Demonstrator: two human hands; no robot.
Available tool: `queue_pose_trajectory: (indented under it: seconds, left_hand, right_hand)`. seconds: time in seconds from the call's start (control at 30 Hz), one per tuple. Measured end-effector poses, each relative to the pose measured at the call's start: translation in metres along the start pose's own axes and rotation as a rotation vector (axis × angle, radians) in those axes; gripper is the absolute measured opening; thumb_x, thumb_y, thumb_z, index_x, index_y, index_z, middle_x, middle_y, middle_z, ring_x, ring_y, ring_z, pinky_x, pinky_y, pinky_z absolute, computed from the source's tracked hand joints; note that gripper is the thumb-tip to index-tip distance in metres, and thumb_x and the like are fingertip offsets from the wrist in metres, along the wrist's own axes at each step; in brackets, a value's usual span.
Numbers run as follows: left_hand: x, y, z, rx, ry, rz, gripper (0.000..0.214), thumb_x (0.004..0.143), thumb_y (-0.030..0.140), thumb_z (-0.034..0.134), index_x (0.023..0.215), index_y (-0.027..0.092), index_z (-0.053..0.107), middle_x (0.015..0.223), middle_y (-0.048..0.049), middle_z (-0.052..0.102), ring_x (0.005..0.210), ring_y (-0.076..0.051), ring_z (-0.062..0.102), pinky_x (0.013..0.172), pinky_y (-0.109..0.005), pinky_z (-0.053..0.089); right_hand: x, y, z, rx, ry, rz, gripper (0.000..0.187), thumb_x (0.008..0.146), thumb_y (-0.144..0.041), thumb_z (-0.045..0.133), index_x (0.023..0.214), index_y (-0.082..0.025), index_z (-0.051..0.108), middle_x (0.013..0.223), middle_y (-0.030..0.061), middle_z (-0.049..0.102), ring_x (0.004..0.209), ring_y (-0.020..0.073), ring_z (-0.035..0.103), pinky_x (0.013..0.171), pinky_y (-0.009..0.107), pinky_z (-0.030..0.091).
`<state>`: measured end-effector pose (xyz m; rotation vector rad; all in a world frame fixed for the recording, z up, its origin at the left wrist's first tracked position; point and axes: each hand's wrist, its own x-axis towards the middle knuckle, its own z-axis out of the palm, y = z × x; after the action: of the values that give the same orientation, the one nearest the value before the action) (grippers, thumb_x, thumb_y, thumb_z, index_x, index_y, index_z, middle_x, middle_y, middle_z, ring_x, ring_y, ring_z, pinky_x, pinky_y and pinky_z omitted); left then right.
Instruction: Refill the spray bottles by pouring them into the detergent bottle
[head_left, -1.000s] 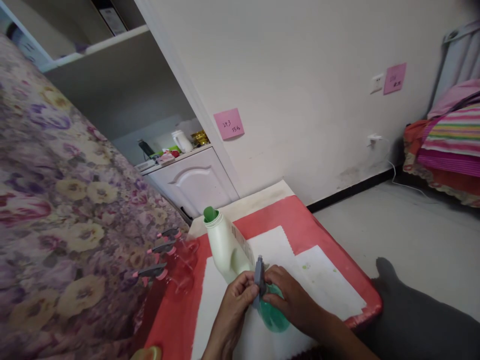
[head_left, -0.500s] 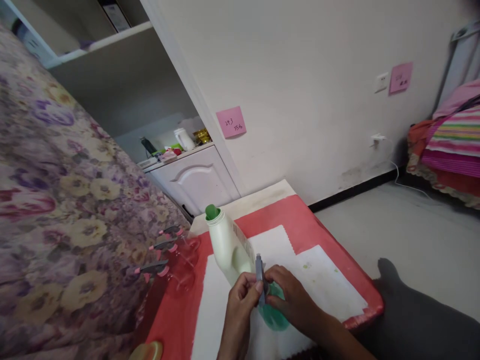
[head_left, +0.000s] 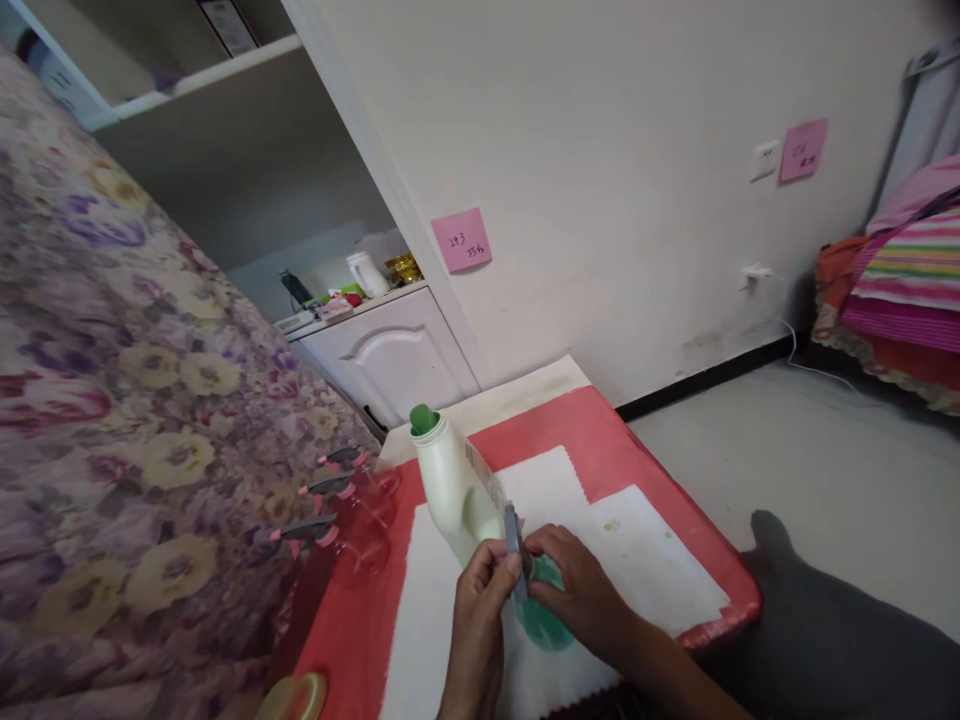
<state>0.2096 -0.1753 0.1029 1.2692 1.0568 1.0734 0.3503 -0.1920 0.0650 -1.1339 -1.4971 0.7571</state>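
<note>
A small green spray bottle (head_left: pixel 545 622) stands on a white cloth (head_left: pixel 637 560) over the red table top (head_left: pixel 600 440). My left hand (head_left: pixel 480 600) pinches its grey spray head (head_left: pixel 514 535) from the left. My right hand (head_left: pixel 581 595) wraps round the bottle's neck and body from the right. Just behind stands a tall white bottle (head_left: pixel 450 490) with a green spout, touching or nearly touching my left fingers.
Three clear pink spray bottles (head_left: pixel 352 500) with grey-and-pink triggers line the table's left edge beside the floral bedspread (head_left: pixel 112 400). A yellow lid (head_left: pixel 296 697) sits at the near left corner. A white cabinet (head_left: pixel 390 350) stands behind; grey floor (head_left: pixel 787 460) lies to the right.
Both hands stay on the green spray bottle; the left fingers have shifted slightly on the grey head, which looks a little turned. The view has drifted slightly.
</note>
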Motion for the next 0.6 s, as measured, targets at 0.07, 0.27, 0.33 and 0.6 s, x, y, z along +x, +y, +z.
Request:
queue_pose_trajectory:
  seconds: [0.07,0.27,0.33,0.6]
  left_hand:
    - [-0.003,-0.002,0.007,-0.005,0.080,0.017,0.031,0.073,0.045,0.075,0.075,0.016,0.063,0.067,0.0034,0.052,0.066,-0.013,0.044,0.063,-0.023,0.036]
    - [-0.007,-0.009,0.014,-0.009,0.131,0.057,0.028,0.080,0.042,0.070,0.073,0.018,0.058,0.067,0.0044,0.049,0.068,-0.013,0.044,0.065,-0.022,0.037]
    - [-0.008,-0.010,0.013,-0.006,0.127,0.067,0.027,0.082,0.042,0.069,0.073,0.018,0.059,0.068,0.0042,0.049,0.069,-0.013,0.044,0.066,-0.022,0.037]
    - [-0.009,-0.008,0.013,-0.029,0.125,0.055,0.028,0.079,0.044,0.072,0.076,0.018,0.061,0.070,0.0033,0.056,0.071,-0.014,0.048,0.068,-0.024,0.039]
  right_hand:
    - [0.000,-0.001,0.002,-0.039,0.042,0.008,0.025,0.067,-0.006,0.056,0.087,-0.021,0.057,0.089,0.0027,0.064,0.088,0.0228,0.057,0.080,0.035,0.044]
    - [-0.005,0.003,0.018,-0.130,0.240,-0.040,0.013,0.075,-0.012,0.059,0.082,-0.022,0.053,0.084,0.0027,0.061,0.082,0.0218,0.055,0.076,0.035,0.045]
    - [-0.005,0.004,0.020,-0.111,0.259,-0.020,0.013,0.075,-0.014,0.060,0.081,-0.022,0.052,0.084,0.0025,0.059,0.081,0.0213,0.055,0.075,0.035,0.046]
    - [0.000,0.013,0.011,0.111,0.063,-0.134,0.032,0.069,-0.005,0.056,0.096,-0.022,0.059,0.099,0.0040,0.063,0.097,0.0214,0.058,0.088,0.035,0.048]
